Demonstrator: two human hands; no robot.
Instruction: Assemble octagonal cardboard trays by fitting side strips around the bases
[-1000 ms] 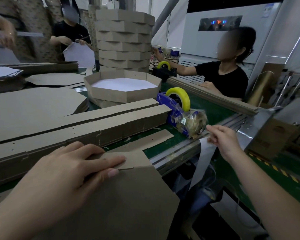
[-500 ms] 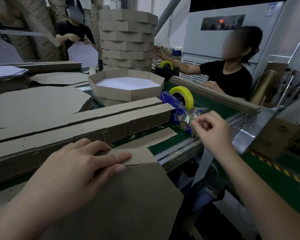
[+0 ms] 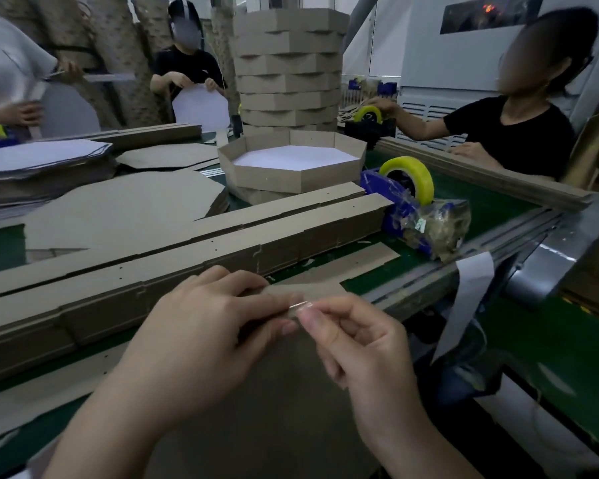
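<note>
**Securing a side strip to an octagonal base at the near edge of the worktop [image 3: 481, 209].**
The left hand [image 3: 201, 326] lies over the joint with its fingers nearly straight, pressing the side strip [image 3: 322, 288] against the base [image 3: 274, 409], probably so the edges stay aligned. The right hand [image 3: 360, 344] pinches a short piece of clear tape [image 3: 300, 305] between thumb and forefinger just above that joint, apparently ready to bridge it. The tape dispenser [image 3: 408, 198] stands near the right edge, within reach. Stacked strips [image 3: 187, 250] lie just behind the hands, and a finished tray [image 3: 291, 167] sits further back.
</note>
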